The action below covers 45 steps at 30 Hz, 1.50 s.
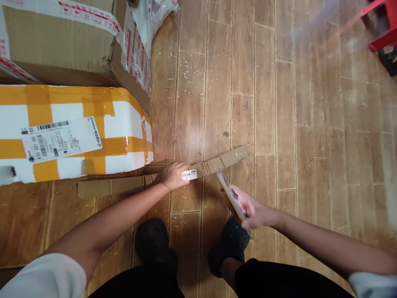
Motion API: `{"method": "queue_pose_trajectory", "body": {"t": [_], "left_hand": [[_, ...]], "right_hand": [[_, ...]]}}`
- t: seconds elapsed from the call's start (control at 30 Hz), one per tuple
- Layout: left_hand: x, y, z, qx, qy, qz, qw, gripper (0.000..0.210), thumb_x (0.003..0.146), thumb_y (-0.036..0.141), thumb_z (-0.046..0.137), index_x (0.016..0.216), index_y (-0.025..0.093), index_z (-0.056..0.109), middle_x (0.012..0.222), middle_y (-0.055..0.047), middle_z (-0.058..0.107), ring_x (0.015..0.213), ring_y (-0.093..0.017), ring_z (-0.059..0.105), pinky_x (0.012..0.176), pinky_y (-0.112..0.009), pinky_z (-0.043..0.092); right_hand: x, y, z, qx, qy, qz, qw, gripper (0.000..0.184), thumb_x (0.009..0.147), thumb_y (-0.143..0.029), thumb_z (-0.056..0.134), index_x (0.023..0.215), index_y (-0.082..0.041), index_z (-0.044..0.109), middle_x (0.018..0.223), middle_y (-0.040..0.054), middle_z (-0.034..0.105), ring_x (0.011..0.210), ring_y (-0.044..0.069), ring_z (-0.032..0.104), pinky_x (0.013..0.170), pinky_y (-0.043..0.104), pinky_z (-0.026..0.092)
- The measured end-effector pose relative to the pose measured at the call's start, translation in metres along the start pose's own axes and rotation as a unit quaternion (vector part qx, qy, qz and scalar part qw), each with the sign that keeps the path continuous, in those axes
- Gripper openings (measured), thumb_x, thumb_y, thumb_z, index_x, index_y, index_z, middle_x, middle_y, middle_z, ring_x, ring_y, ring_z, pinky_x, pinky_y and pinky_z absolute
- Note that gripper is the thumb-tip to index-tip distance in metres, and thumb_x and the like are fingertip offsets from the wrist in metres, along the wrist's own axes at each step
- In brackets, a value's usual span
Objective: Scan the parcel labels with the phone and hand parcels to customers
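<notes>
A long, narrow cardboard box [231, 157] lies at a slant low over the wood floor, creased and bent near its middle. My left hand [174, 176] is wrapped round it beside a small white barcode label [189, 174]. To the right, my right hand [252, 211] grips a thin, flat, tan-edged piece [228, 192] with some purple on it. Motion blurs that piece, so its kind is unclear. Its upper end is close to the long box; whether they touch I cannot tell.
A white foam box [124, 124] with yellow tape stands at the left, in front of a large cardboard box [62, 41]. A white plastic bag [155, 18] is behind them. My dark clogs [151, 240] are below. A red plastic object [383, 29] shows at the upper right.
</notes>
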<state>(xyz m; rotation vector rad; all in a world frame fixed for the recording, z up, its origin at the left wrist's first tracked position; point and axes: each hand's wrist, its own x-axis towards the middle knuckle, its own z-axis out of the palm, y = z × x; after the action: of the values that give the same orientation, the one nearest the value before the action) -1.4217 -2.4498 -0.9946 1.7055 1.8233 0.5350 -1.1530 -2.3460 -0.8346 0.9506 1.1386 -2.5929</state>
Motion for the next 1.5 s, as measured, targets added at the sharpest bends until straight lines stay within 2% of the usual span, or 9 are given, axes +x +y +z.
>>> {"method": "queue_pose_trajectory", "body": {"t": [0.07,0.17,0.27,0.33,0.4,0.63,0.83,1.13,1.5], "left_hand": [[-0.001,-0.001,0.000,0.001,0.002,-0.003,1.000,0.050,0.065,0.028,0.068,0.113,0.023,0.058,0.112,-0.005,0.066,0.101,-0.025,0.060,0.085,-0.037,0.050],[-0.002,-0.001,0.001,0.000,0.000,-0.002,1.000,0.052,0.065,0.028,0.069,0.115,0.025,0.058,0.115,-0.003,0.065,0.101,-0.023,0.060,0.085,-0.036,0.050],[-0.001,0.000,0.003,-0.005,0.001,-0.003,1.000,0.047,0.070,0.032,0.067,0.115,0.025,0.057,0.115,-0.002,0.065,0.102,-0.022,0.060,0.086,-0.035,0.049],[-0.001,0.001,0.004,-0.008,0.004,-0.004,1.000,0.039,0.075,0.034,0.064,0.113,0.025,0.058,0.114,-0.003,0.065,0.102,-0.022,0.060,0.086,-0.034,0.048],[-0.001,0.002,0.005,-0.011,0.005,-0.005,1.000,0.033,0.078,0.034,0.061,0.110,0.025,0.059,0.110,-0.004,0.066,0.100,-0.021,0.060,0.085,-0.034,0.048],[-0.001,0.005,0.001,-0.004,-0.002,-0.005,1.000,0.032,0.077,0.039,0.063,0.106,0.024,0.062,0.106,-0.004,0.067,0.097,-0.022,0.060,0.085,-0.034,0.047],[0.000,0.005,-0.001,0.005,-0.022,-0.001,1.000,0.031,0.080,0.037,0.059,0.108,0.024,0.061,0.110,-0.004,0.066,0.100,-0.022,0.059,0.084,-0.034,0.047],[0.001,0.002,0.003,0.038,-0.039,-0.023,0.998,0.036,0.080,0.039,0.060,0.113,0.026,0.060,0.114,-0.003,0.066,0.102,-0.023,0.060,0.082,-0.035,0.048],[0.001,0.008,0.002,0.055,-0.038,-0.032,0.997,0.045,0.074,0.048,0.063,0.113,0.025,0.060,0.114,-0.003,0.065,0.101,-0.024,0.060,0.080,-0.035,0.048]], "right_hand": [[-0.016,-0.004,0.006,0.072,-0.072,0.022,0.995,0.098,0.045,-0.040,0.093,0.129,-0.024,0.044,0.100,0.0043,0.059,0.075,0.017,0.061,0.062,0.026,0.047],[-0.016,-0.002,0.012,0.146,-0.128,-0.010,0.981,0.110,0.032,-0.051,0.093,0.128,-0.022,0.047,0.107,0.0094,0.062,0.090,0.026,0.064,0.079,0.036,0.050],[-0.001,0.005,0.020,0.208,-0.156,0.011,0.966,0.114,0.043,-0.052,0.090,0.139,-0.027,0.035,0.117,0.0140,0.061,0.092,0.030,0.066,0.083,0.047,0.050],[0.010,0.011,0.027,0.229,-0.137,0.026,0.963,0.106,0.056,-0.049,0.087,0.142,-0.032,0.028,0.122,0.0137,0.060,0.097,0.031,0.066,0.086,0.051,0.048],[0.019,0.018,0.035,0.224,-0.093,0.010,0.970,0.094,0.063,-0.046,0.084,0.140,-0.034,0.033,0.123,0.0107,0.060,0.105,0.030,0.063,0.091,0.049,0.045],[0.031,0.046,0.041,0.116,0.012,-0.042,0.992,0.078,0.063,-0.030,0.086,0.128,-0.033,0.044,0.104,0.0003,0.064,0.085,0.017,0.062,0.073,0.030,0.048],[0.031,0.046,0.036,0.075,-0.011,-0.065,0.995,0.091,0.046,-0.029,0.093,0.122,-0.031,0.043,0.098,0.0000,0.061,0.080,0.019,0.060,0.069,0.031,0.047],[0.020,0.040,0.058,0.094,-0.043,-0.061,0.993,0.085,0.060,-0.022,0.087,0.126,-0.033,0.035,0.104,0.0009,0.057,0.088,0.019,0.059,0.076,0.032,0.046],[0.011,0.041,0.070,0.117,-0.046,-0.053,0.991,0.086,0.061,-0.023,0.087,0.127,-0.028,0.032,0.109,0.0031,0.055,0.088,0.017,0.057,0.082,0.036,0.044]]}}
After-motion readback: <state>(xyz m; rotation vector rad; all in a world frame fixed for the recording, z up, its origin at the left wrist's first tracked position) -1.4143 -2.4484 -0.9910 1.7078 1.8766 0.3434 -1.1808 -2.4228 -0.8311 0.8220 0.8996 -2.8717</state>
